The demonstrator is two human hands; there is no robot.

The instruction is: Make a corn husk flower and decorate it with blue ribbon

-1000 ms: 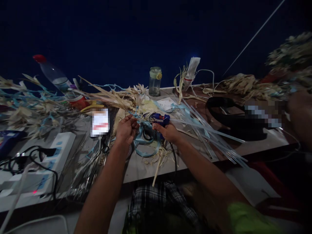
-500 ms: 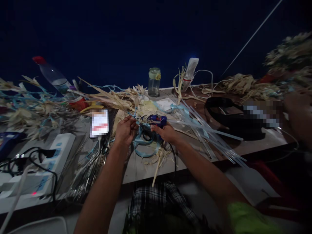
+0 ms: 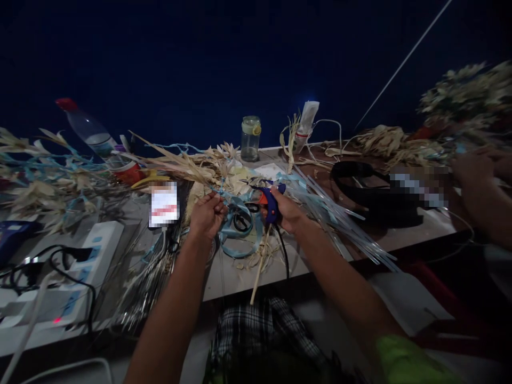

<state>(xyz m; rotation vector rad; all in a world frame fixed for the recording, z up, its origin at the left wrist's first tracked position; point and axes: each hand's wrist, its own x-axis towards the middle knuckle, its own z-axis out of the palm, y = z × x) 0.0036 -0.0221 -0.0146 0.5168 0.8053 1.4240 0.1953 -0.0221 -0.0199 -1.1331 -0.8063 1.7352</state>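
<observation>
My right hand is wrapped round the handle of a blue hot glue gun with an orange trigger. Its nozzle points left, and its black cord drops over the table edge. To the left, my left hand is closed in a pinch at a thin light-blue stem; its far end is lost among dried husk pieces. Light-blue ribbon lies in loops between the hands, with black-handled scissors inside them. Dried husk flowers lie just beyond.
Clear glue sticks spread to the right, beside a black band. A jar stands at the back. Left are a phone, wire stems, a power strip and a bottle. Another person's hand is at far right.
The glue gun has drawn back right, away from my left hand, and its handle now shows more upright. My left hand stays pinched in nearly the same place.
</observation>
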